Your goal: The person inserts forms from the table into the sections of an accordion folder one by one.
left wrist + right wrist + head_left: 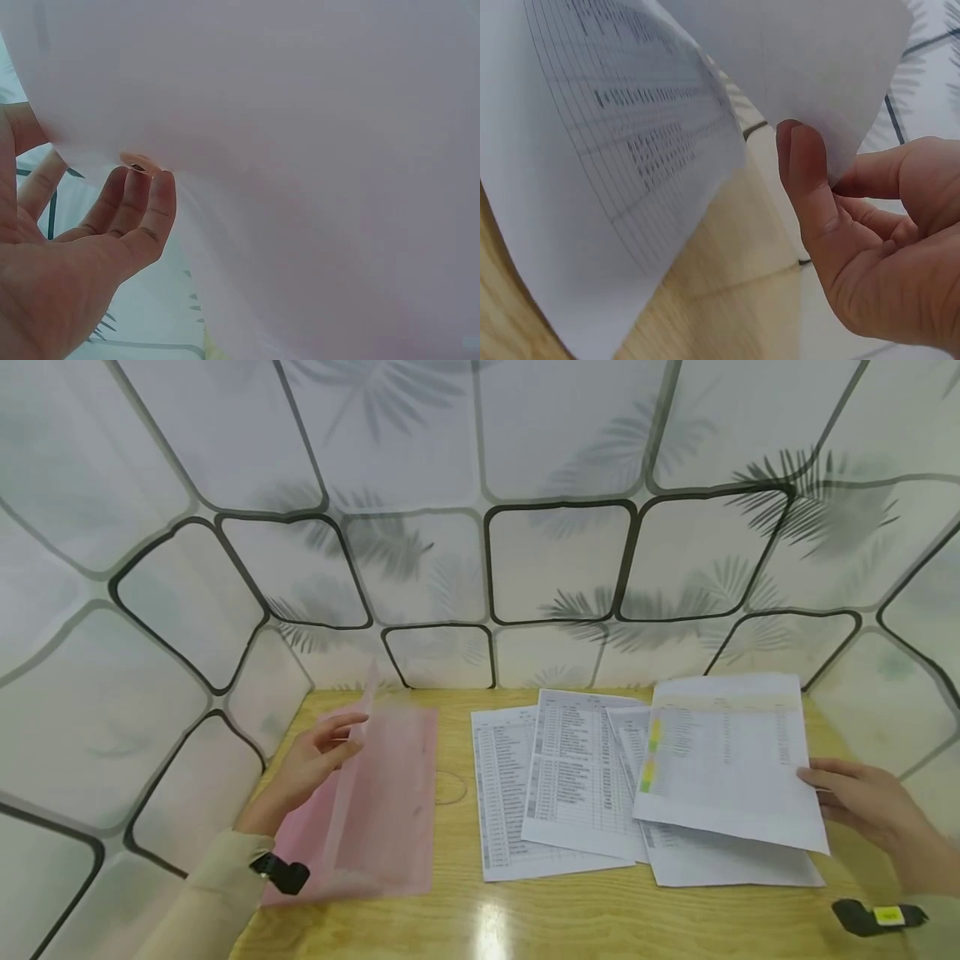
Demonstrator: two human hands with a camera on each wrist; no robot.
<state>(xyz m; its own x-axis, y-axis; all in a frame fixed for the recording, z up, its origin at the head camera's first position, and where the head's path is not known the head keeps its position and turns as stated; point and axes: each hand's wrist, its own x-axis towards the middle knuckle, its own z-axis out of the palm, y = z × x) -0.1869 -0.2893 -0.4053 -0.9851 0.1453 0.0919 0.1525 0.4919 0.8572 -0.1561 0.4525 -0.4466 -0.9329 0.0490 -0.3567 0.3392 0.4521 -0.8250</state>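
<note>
A translucent pink document folder (393, 802) lies at the left of the table with its cover flap (348, 793) raised. My left hand (318, 760) holds that flap by its edge; in the left wrist view the fingers (161, 202) curl at the pink film beside a small round snap button (140, 163). At the right, my right hand (862, 793) pinches the edge of a printed sheet (720, 777) with yellow and green marks on its left side. The right wrist view shows its corner between thumb and fingers (806, 169), lifted above another printed page (645, 135).
Several printed sheets overlap mid-table, among them a left page (502, 793) and a middle page (577, 768). A thin loop (452, 787) lies beside the folder on the wooden table (420, 927). Patterned cloth walls (555, 568) enclose the back and sides.
</note>
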